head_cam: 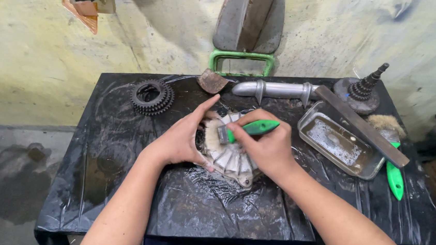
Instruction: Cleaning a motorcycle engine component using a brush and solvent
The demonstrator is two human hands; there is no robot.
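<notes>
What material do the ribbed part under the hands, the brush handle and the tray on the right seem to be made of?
Ribbed part: probably cast metal, dull grey, with raised fins. Brush handle: likely plastic, smooth, glossy bright green. Tray: seems glass or clear plastic, as the dark table cover shows through its walls.

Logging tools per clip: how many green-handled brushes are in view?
2. One brush is in the right hand, bristles on the ribbed metal housing; another lies at the table's right edge beside the glass tray.
</notes>
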